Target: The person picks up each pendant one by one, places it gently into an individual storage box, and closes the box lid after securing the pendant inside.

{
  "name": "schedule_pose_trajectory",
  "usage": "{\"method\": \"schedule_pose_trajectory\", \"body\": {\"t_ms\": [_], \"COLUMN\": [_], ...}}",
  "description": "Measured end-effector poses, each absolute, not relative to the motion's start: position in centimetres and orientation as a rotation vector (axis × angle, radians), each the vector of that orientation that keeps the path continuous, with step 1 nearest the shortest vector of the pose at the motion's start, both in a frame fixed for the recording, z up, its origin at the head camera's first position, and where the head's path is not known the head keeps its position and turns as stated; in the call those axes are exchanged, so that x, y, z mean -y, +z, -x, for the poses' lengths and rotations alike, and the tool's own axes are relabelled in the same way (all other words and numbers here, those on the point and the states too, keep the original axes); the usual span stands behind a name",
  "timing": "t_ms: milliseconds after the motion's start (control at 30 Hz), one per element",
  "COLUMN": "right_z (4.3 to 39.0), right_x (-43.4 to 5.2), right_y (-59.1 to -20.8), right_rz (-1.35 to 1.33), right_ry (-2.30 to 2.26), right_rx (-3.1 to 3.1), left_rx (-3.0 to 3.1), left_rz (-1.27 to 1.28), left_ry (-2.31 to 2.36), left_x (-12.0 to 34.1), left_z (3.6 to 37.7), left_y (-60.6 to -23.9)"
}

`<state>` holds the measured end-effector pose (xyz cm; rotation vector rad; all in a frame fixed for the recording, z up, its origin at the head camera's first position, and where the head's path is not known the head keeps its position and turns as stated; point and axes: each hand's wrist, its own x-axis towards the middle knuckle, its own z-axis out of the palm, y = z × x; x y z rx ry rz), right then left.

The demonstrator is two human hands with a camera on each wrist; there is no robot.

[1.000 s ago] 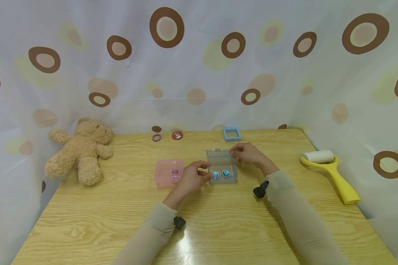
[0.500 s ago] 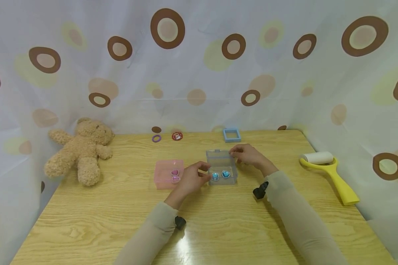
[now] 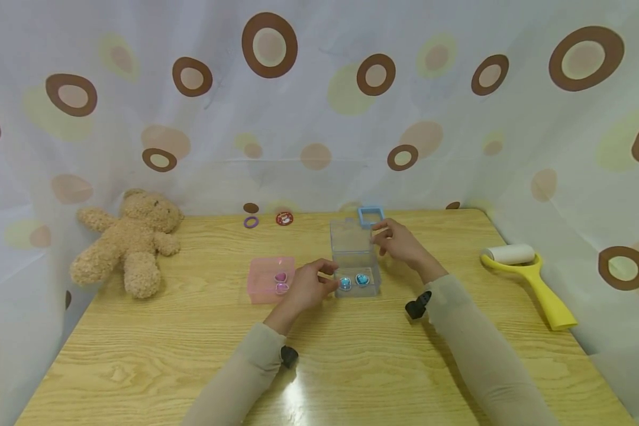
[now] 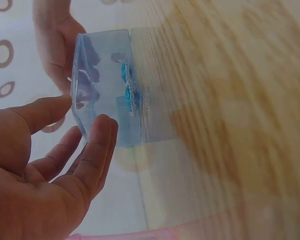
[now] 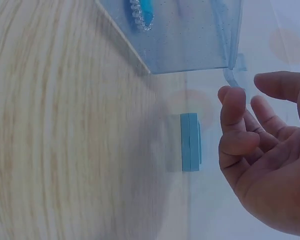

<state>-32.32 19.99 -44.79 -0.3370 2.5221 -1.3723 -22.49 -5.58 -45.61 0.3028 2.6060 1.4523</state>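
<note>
A small clear hinged box (image 3: pixel 370 290) stands at the middle of the table, its lid (image 3: pixel 350 238) raised at the back. Two blue gem-like pieces with beaded edges, one left (image 3: pixel 345 284) and one right (image 3: pixel 362 280), lie in its base. My left hand (image 3: pixel 306 287) is at the box's left side, thumb by the upper edge and fairly straight fingers against the wall (image 4: pixel 105 55). With thumb and bent fingers, my right hand (image 3: pixel 401 242) holds the lid at its right edge; the exact contact is partly hidden in the right wrist view.
A pink box (image 3: pixel 261 272) with pink pieces (image 3: pixel 281 277) stands left of my left hand. Behind lie a purple ring (image 3: pixel 251 222), a red disc (image 3: pixel 284 219) and a blue square frame (image 3: pixel 364 218). A teddy bear (image 3: pixel 130 242) sits left; a yellow-handled roller (image 3: pixel 540 284) lies right.
The lid has swung up from leaning back to standing more upright, and my right hand has risen slightly with it. My left hand stays at the box's left side.
</note>
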Motion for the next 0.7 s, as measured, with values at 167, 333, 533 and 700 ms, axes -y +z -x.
{"method": "schedule_pose_trajectory", "body": {"t_ms": [167, 333, 533, 700], "right_z": [32.3, 32.1, 31.3, 31.0], "right_x": [-20.2, -20.4, -20.3, -20.5], "right_y": [-44.7, -44.5, -43.5, -42.8], "right_rz": [0.301, 0.294, 0.290, 0.294], "right_ry": [-1.477, -1.470, -1.451, -1.462], "right_rx": [-2.475, -2.479, -2.502, -2.503], "left_rx": [-2.601, -2.586, -2.602, -2.607], "left_rz": [-0.301, -0.297, -0.309, -0.307], "left_ry": [1.459, 1.464, 1.453, 1.441], "left_x": [5.6, 5.6, 5.6, 5.6], "left_z": [22.4, 22.3, 22.3, 22.3], "left_y": [-45.5, -45.4, -45.2, -45.0]}}
